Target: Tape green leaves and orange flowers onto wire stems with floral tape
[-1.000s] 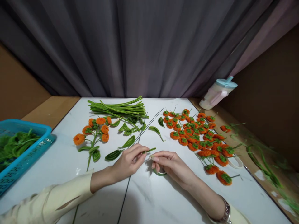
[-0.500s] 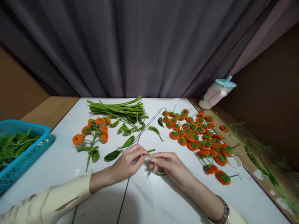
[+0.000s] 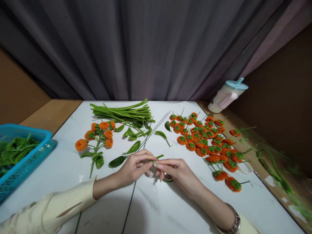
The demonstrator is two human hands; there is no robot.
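Slanting beside the right hand, a slim strip shows green.

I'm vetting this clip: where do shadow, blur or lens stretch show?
Head view: loose green strands at right look smeared; head view: shadow darkens the near white table; head view: the blue basket seems stretched at the left edge; head view: detail between left hand and right hand is unclear.

The head-worn camera looks forward and down across the nearby white table toward the dark curtain.
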